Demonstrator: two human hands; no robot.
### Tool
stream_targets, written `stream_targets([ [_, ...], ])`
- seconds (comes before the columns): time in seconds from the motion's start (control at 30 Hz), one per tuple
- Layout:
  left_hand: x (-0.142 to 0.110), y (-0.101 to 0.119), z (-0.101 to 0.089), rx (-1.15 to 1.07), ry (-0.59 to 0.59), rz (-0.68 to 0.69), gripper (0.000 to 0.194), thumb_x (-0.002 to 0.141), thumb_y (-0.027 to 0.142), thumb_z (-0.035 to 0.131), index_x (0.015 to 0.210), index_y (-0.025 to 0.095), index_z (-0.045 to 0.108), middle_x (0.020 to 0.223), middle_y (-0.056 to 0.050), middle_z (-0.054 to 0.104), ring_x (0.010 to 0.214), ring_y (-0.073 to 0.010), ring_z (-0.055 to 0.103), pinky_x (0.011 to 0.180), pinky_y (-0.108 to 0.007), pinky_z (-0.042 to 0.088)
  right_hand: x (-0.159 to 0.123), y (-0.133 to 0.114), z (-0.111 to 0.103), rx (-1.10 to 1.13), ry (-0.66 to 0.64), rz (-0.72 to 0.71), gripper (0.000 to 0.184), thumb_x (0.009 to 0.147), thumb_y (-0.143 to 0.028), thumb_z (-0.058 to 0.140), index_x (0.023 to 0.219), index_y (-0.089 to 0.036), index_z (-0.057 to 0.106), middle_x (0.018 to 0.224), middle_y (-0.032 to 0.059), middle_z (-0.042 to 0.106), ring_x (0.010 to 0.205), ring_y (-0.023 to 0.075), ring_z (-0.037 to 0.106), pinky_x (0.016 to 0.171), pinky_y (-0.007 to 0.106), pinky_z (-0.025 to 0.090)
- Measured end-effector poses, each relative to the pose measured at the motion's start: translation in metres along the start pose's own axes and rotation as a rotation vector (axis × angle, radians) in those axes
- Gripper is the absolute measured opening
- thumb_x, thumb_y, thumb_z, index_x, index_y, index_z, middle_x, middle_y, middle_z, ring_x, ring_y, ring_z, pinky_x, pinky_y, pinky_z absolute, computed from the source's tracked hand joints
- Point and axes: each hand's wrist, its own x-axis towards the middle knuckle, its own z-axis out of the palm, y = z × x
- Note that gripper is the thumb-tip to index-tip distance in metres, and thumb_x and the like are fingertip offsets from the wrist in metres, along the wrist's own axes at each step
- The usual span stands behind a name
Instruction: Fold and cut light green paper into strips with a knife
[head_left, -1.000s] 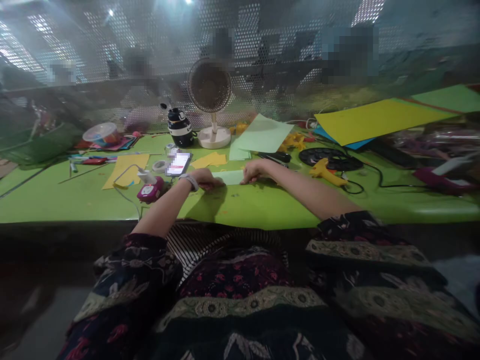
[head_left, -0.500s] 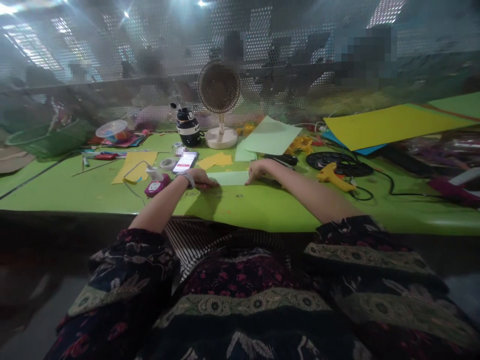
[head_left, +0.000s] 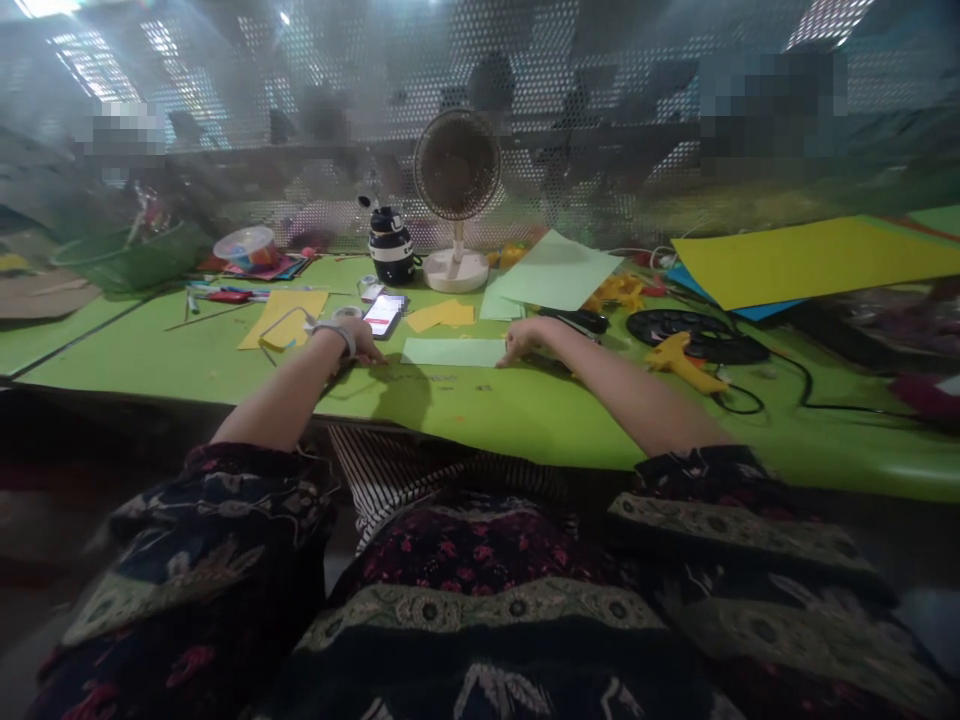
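A pale green paper strip (head_left: 450, 352) lies flat on the green table in front of me. At its right end my right hand (head_left: 525, 340) is closed, fingertips gripping or pressing the paper's edge; the exact hold is partly hidden. My left hand (head_left: 361, 342) is off the strip's left end, over the table just below the phone (head_left: 385, 314). Its fingers are stretched out and hold nothing that I can see. My left wrist covers most of the purple plug block and part of the tape roll (head_left: 346, 314).
Behind the strip lie orange paper pieces (head_left: 442, 316) and larger pale green sheets (head_left: 562, 272). A small fan (head_left: 457, 165) and a dark bottle (head_left: 391, 248) stand farther back. On the right are a yellow glue gun (head_left: 686, 362) with its cord and a black round tray (head_left: 697, 335).
My left hand has slid left, away from the paper strip, uncovering its left end. My right hand stays at the strip's right end. The view has shifted slightly.
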Motion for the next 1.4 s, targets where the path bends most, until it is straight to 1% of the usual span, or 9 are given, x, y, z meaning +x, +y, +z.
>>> stream_targets([
  [0.1, -0.004, 0.022, -0.002, 0.236, 0.105, -0.081, 0.036, 0.057, 0.031, 0.096, 0.051, 0.022, 0.062, 0.05, -0.007, 0.06, 0.085, -0.0337, 0.07, 0.076, -0.032, 0.05, 0.0, 0.001, -0.001, -0.005, -0.019, -0.017, 0.049, 0.069, -0.058, 0.093, 0.084, -0.013, 0.079, 0.092, 0.0103, 0.076, 0.089, 0.0251, 0.067, 0.074, 0.033, 0.049],
  [0.23, -0.013, 0.069, 0.044, 0.243, 0.368, 0.272, 0.044, 0.09, 0.055, 0.072, 0.111, 0.017, 0.08, 0.121, -0.016, 0.077, 0.126, -0.0365, 0.065, 0.1, -0.035, 0.05, 0.001, 0.001, -0.001, -0.003, -0.02, -0.023, 0.06, 0.062, -0.066, 0.094, 0.087, -0.013, 0.08, 0.088, 0.0094, 0.075, 0.086, 0.0251, 0.066, 0.074, 0.034, 0.05],
  [0.37, -0.02, 0.095, 0.112, 0.363, 0.12, 0.571, 0.069, 0.106, 0.051, 0.051, 0.165, 0.017, 0.041, 0.175, -0.019, 0.028, 0.163, -0.037, 0.021, 0.128, -0.05, 0.023, 0.003, 0.001, -0.002, 0.003, -0.036, -0.017, 0.066, 0.057, -0.068, 0.095, 0.087, -0.011, 0.08, 0.087, 0.0085, 0.074, 0.088, 0.0249, 0.066, 0.076, 0.033, 0.05],
  [0.5, -0.014, 0.089, 0.136, 0.458, 0.045, 0.618, 0.078, 0.108, 0.054, 0.046, 0.172, 0.02, 0.019, 0.178, -0.019, 0.01, 0.165, -0.0384, 0.007, 0.13, -0.058, 0.011, 0.003, 0.004, -0.004, 0.05, -0.125, 0.003, 0.065, 0.054, -0.065, 0.096, 0.086, -0.011, 0.078, 0.086, 0.006, 0.072, 0.093, 0.0248, 0.065, 0.077, 0.033, 0.05],
  [0.7, -0.008, 0.086, 0.134, 0.445, 0.07, 0.615, 0.078, 0.107, 0.058, 0.045, 0.172, 0.021, 0.021, 0.178, -0.018, 0.011, 0.165, -0.0393, 0.009, 0.131, -0.058, 0.012, -0.006, 0.001, -0.015, 0.095, -0.173, -0.013, 0.054, 0.051, -0.048, 0.103, 0.082, -0.013, 0.076, 0.077, 0.0022, 0.067, 0.09, 0.0241, 0.064, 0.075, 0.031, 0.046],
  [0.87, -0.018, 0.089, 0.139, 0.483, 0.123, 0.575, 0.076, 0.109, 0.06, 0.036, 0.172, 0.021, 0.02, 0.179, -0.015, 0.011, 0.166, -0.0331, 0.009, 0.132, -0.053, 0.01, -0.044, 0.015, -0.012, 0.079, 0.01, -0.201, 0.057, 0.065, -0.045, 0.096, 0.111, -0.017, 0.077, 0.114, 0.0078, 0.075, 0.102, 0.0252, 0.068, 0.082, 0.031, 0.048],
  [1.0, -0.022, 0.09, 0.142, 0.435, 0.151, 0.552, 0.079, 0.108, 0.066, 0.031, 0.172, 0.021, 0.023, 0.179, -0.013, 0.013, 0.166, -0.0316, 0.008, 0.133, -0.052, 0.009, -0.095, 0.05, 0.023, -0.182, 0.32, -0.004, 0.049, 0.08, -0.034, 0.082, 0.126, -0.019, 0.072, 0.13, 0.0136, 0.071, 0.113, 0.0323, 0.067, 0.079, 0.033, 0.047],
  [1.13, -0.022, 0.092, 0.142, 0.402, 0.147, 0.505, 0.08, 0.107, 0.066, 0.031, 0.172, 0.02, 0.022, 0.179, -0.013, 0.012, 0.166, -0.0311, 0.007, 0.133, -0.053, 0.007, -0.127, 0.076, 0.056, -0.239, 0.324, 0.099, 0.037, 0.084, -0.027, 0.071, 0.12, -0.018, 0.073, 0.122, 0.0178, 0.074, 0.105, 0.0341, 0.069, 0.073, 0.036, 0.047],
  [1.4, -0.023, 0.09, 0.14, 0.386, 0.188, 0.425, 0.078, 0.108, 0.067, 0.025, 0.172, 0.022, 0.022, 0.179, -0.01, 0.016, 0.166, -0.0299, 0.01, 0.133, -0.052, 0.01, -0.096, 0.071, 0.063, -0.045, 0.422, 0.084, 0.027, 0.083, -0.024, 0.071, 0.11, -0.018, 0.074, 0.115, 0.0156, 0.074, 0.096, 0.0288, 0.069, 0.071, 0.032, 0.047],
])
